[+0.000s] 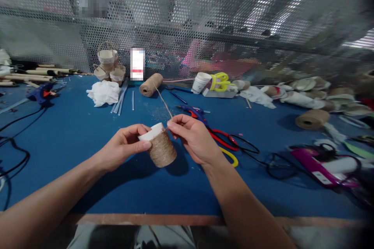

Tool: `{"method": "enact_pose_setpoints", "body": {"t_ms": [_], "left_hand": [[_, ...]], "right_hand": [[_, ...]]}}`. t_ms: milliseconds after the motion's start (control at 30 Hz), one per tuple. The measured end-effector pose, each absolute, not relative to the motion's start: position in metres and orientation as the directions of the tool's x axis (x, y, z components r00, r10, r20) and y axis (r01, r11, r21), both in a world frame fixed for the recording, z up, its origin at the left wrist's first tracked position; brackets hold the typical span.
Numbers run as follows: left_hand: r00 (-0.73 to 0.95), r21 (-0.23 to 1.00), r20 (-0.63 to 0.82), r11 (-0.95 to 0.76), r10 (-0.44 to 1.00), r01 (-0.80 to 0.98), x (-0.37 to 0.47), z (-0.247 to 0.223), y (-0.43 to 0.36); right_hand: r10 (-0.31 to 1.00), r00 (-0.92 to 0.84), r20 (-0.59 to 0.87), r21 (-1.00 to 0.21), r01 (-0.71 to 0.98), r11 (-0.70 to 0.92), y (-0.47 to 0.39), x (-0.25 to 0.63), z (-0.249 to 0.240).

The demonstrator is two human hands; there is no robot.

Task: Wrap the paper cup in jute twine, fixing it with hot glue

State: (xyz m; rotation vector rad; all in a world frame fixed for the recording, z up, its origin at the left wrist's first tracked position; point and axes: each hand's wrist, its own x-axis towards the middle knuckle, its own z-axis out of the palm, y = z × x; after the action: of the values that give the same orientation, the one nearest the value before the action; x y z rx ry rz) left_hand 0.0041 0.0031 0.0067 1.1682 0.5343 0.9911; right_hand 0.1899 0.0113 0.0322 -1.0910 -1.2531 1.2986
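My left hand (128, 142) grips a white paper cup (162, 151) by its rim, thumb outside and fingers partly hidden inside. Brown twine covers most of the cup's side, leaving a white band near the rim. The cup is tilted above the table. At the rim's right side, my right hand (191, 134) pinches a strand of twine (163, 101) between thumb and fingertips. That strand runs up to a twine spool (151, 85) lying on its side farther back.
Just beyond my right hand lie a blue glue gun (196, 113) and red-handled scissors (223, 140). A purple tool (318, 167) with cables sits at right. Clear glue sticks (119, 99), crumpled white tissue (103, 93) and stacked twine-covered cups (108, 64) stand toward the mesh wall (175, 15).
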Motion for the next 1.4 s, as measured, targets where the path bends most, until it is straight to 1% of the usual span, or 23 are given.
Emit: {"method": "enact_pose_setpoints", "body": {"t_ms": [467,700,833,1000,1267,1400], "left_hand": [[0.499,0.911,0.154,0.073,0.853,-0.406,0.0044,0.0079,0.0021],[0.492,0.904,0.146,0.085,0.858,-0.418,0.0040,0.0105,0.0014],[0.485,0.904,0.153,0.077,0.861,-0.421,0.0033,0.0097,0.0020],[0.483,0.898,0.156,0.080,0.862,-0.433,0.0039,0.0078,0.0026],[0.493,0.882,0.167,0.093,0.854,-0.461,0.0051,0.0117,0.0020],[0.478,0.903,0.198,0.030,0.856,-0.428,0.0048,0.0112,0.0045]], "right_hand": [[0.990,-0.139,0.007,-0.997,-0.077,-0.004,0.0110,0.1866,0.0293],[0.976,-0.206,-0.073,-0.973,-0.200,-0.115,0.0087,0.1830,0.0285],[0.969,-0.225,-0.103,-0.959,-0.235,-0.157,0.0088,0.1824,0.0289],[0.965,-0.234,-0.117,-0.954,-0.243,-0.175,0.0092,0.1831,0.0276],[0.932,-0.347,-0.103,-0.924,-0.313,-0.219,0.0114,0.1843,0.0254],[0.930,-0.349,-0.111,-0.920,-0.317,-0.229,0.0138,0.1858,0.0254]]}}
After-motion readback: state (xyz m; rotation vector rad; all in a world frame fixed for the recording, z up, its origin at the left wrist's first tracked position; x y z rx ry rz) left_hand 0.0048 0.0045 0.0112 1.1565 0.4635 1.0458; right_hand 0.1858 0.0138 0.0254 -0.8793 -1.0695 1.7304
